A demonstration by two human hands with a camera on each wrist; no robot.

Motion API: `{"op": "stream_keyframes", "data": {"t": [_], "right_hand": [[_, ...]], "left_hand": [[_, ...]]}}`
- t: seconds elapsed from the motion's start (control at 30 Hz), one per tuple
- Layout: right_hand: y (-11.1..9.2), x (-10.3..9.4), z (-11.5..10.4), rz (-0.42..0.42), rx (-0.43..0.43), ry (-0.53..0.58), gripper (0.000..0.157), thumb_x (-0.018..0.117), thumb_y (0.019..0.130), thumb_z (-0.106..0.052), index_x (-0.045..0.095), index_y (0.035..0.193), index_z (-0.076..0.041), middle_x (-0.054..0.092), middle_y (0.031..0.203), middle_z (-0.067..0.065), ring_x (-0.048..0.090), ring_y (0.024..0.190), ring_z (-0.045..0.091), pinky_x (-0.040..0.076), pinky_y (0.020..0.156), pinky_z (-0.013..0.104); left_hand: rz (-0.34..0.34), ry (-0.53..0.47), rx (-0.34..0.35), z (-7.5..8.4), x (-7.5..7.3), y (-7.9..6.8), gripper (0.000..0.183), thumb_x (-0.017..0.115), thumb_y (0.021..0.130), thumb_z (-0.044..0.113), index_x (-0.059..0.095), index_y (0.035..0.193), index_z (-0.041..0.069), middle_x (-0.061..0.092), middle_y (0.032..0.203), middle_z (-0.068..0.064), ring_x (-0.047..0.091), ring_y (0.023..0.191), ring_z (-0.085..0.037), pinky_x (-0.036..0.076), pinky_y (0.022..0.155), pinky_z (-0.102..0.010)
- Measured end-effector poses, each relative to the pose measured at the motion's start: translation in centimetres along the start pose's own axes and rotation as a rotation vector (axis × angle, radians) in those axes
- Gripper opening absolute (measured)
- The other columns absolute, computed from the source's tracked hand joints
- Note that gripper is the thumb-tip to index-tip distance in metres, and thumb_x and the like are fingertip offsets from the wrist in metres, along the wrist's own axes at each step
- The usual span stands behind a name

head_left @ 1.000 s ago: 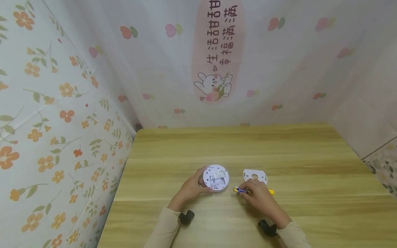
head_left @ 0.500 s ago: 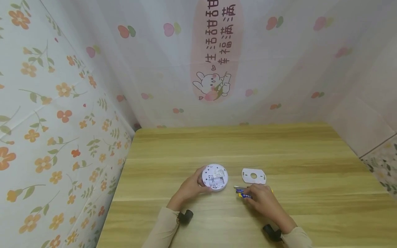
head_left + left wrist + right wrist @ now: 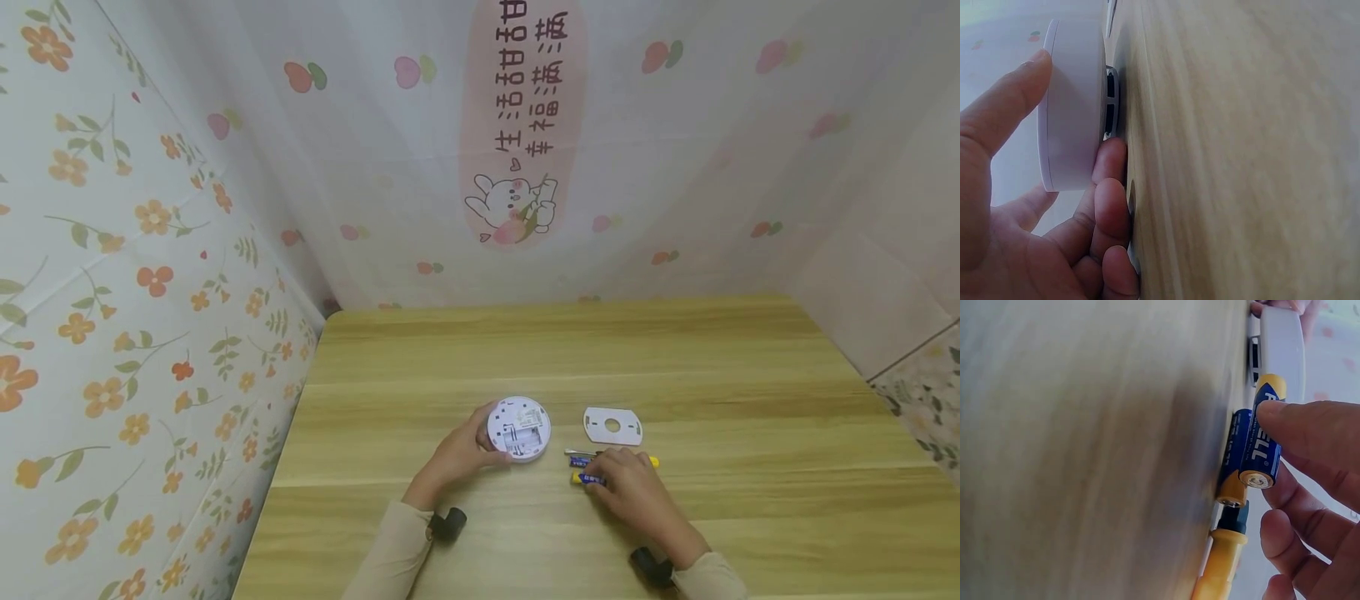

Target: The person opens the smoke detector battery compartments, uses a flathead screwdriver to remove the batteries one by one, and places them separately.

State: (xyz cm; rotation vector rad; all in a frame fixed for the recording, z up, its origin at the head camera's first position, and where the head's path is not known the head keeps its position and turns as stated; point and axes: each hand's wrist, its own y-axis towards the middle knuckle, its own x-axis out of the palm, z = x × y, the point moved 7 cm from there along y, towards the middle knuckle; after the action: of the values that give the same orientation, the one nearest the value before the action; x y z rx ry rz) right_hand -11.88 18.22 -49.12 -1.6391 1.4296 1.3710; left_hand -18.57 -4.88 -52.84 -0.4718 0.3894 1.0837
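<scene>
My left hand [image 3: 461,446] grips a white round smoke-detector-like device [image 3: 513,414] by its left side, tilted, with its open battery compartment facing up. In the left wrist view the thumb lies on one rim of the device [image 3: 1075,119] and the fingers are under it, close to the tabletop. To the right, my right hand [image 3: 633,487] pinches a blue and yellow AA battery [image 3: 1264,434] between thumb and fingers. A second battery [image 3: 1234,450] lies right beside it. Behind them is a screwdriver [image 3: 652,462] with a yellow handle, partly hidden by the hand.
A flat white mounting plate [image 3: 598,427] with a round hole lies on the wooden table [image 3: 420,358], behind the right hand. Printed curtains [image 3: 360,150] hang along the back and left of the table.
My right hand has drawn back from the mounting plate, uncovering its front edge. The pinched battery has shifted slightly toward me, and the second battery now shows beside it. The left hand stays put.
</scene>
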Motion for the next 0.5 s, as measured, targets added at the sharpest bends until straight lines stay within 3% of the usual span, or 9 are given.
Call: {"op": "stream_keyframes", "data": {"t": [0.5], "right_hand": [[-0.12, 0.64, 0.16, -0.043, 0.026, -0.033, 0.016, 0.081, 0.072, -0.018, 0.071, 0.084, -0.019, 0.065, 0.085, -0.008, 0.058, 0.085, 0.014, 0.041, 0.077, 0.036]], "left_hand": [[0.005, 0.001, 0.007, -0.17, 0.01, 0.08, 0.091, 0.082, 0.076, 0.032, 0.032, 0.15, 0.019, 0.058, 0.081, 0.002, 0.052, 0.072, -0.011, 0.039, 0.065, -0.026]]}}
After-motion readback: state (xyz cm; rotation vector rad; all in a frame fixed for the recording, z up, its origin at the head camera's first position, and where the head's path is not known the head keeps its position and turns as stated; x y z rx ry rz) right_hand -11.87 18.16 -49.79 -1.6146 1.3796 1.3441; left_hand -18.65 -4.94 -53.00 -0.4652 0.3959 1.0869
